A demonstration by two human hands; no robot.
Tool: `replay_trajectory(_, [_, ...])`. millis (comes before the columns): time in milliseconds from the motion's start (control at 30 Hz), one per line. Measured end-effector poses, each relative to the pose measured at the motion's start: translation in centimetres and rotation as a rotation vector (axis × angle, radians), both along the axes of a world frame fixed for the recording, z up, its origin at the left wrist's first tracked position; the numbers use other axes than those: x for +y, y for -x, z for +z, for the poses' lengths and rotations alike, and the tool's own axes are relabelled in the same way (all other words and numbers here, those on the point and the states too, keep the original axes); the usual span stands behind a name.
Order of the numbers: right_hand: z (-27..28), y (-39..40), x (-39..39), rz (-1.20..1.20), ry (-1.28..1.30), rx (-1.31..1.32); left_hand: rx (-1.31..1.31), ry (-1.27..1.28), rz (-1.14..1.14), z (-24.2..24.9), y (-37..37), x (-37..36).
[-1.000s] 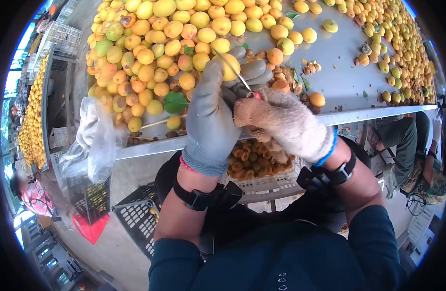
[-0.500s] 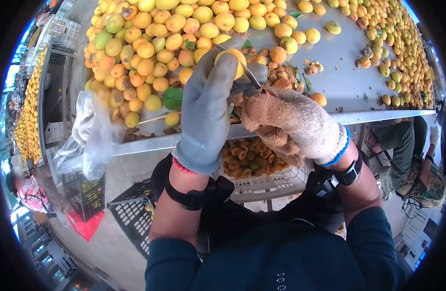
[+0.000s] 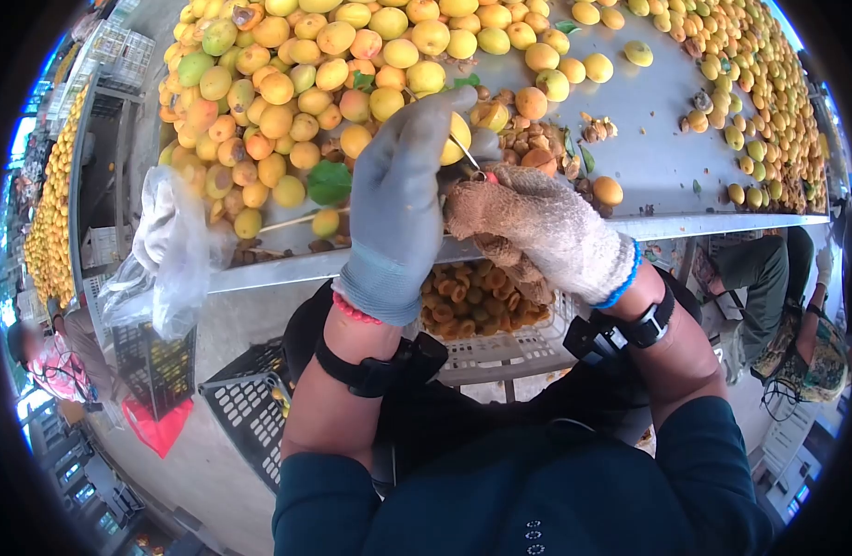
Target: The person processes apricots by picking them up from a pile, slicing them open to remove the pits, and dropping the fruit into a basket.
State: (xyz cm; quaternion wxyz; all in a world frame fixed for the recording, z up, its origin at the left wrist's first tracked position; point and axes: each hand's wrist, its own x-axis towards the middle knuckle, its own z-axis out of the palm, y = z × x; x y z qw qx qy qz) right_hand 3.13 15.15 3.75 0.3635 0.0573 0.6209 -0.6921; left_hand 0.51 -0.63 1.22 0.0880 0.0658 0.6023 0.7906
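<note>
My left hand, in a grey coated glove, is closed around a yellow apricot. Part of the fruit is hidden by the fingers. My right hand, in a brown-stained knit glove, grips a small knife whose thin blade lies against the apricot. Most of the knife's handle is covered by the glove. Both hands are over the front edge of a metal table. Beyond them lie a pile of apricots and a heap of brown pits.
Below the hands stands a white crate with halved apricots. A plastic bag hangs over the table edge at left, above a black crate. Another person sits at right.
My right hand has shifted slightly left with the knife. The left hand has turned a little around the apricot, and the blade now shows across the fruit's near right side.
</note>
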Motion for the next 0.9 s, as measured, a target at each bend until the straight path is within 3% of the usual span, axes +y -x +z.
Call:
replay_trajectory(133, [-0.7, 0.0, -0.2, -0.044, 0.157, 0.004, -0.132, -0.323, -0.035, -0.9, 0.4, 0.5])
replay_trajectory(233, [-1.7, -0.2, 0.3, -0.042, 0.381, -0.051, -0.072, -0.432, -0.103, -0.1, 0.0, 0.8])
replay_trajectory(300, [-1.9, -0.3, 0.8, -0.035, 0.362, -0.107, 0.159, -0.172, -0.043, -1.3, 0.3, 0.5])
replay_trajectory(367, [-0.6, -0.3, 1.4, -0.022, 0.197, -0.235, 0.151, -0.152, 0.007, -1.8, 0.5, 0.0])
replay_trajectory(433, [-2.9, 1.3, 2.3, 0.074, 0.141, 0.724, -0.051, -0.364, -0.002, -0.8, 0.7, -0.7])
replay_trajectory(500, [-3.3, 1.6, 2.8, 0.031, 0.006, 1.030, -0.163, -0.547, -0.104, -1.1, 1.3, -1.9])
replay_trajectory(533, [-0.7, 1.4, 2.5, -0.060, -0.095, 0.853, -0.198, -0.632, -0.188, -1.4, 1.5, -2.1])
replay_trajectory(567, [1.9, 1.0, 2.1, -0.154, -0.197, 0.671, 0.027, -0.131, -0.019, -0.2, 0.4, -0.6])
replay_trajectory(600, [3.1, 0.7, 1.7, -0.250, -0.296, 0.484, 0.118, 0.046, -0.022, 0.0, -0.1, -0.4])
replay_trajectory(633, [2.3, 0.6, 1.0, -0.340, -0.379, 0.572, 0.210, 0.223, -0.025, 0.1, -0.5, -0.2])
replay_trajectory(733, [0.9, 1.1, 1.1, -0.264, -0.541, 0.719, 0.563, 0.461, -0.003, -0.8, -0.6, 0.6])
replay_trajectory(767, [-1.1, 2.2, 1.8, -0.279, -0.526, 0.892, 0.607, 0.488, 0.000, -0.9, -0.4, 0.4])
replay_trajectory(867, [1.1, 1.8, 2.5, -0.452, -0.048, 0.301, 0.185, -0.083, -0.112, -1.7, -0.1, -0.1])
replay_trajectory(900, [1.6, 1.3, 3.3, -0.371, 0.048, 0.252, 0.141, -0.205, -0.120, -1.7, 0.1, -0.5])
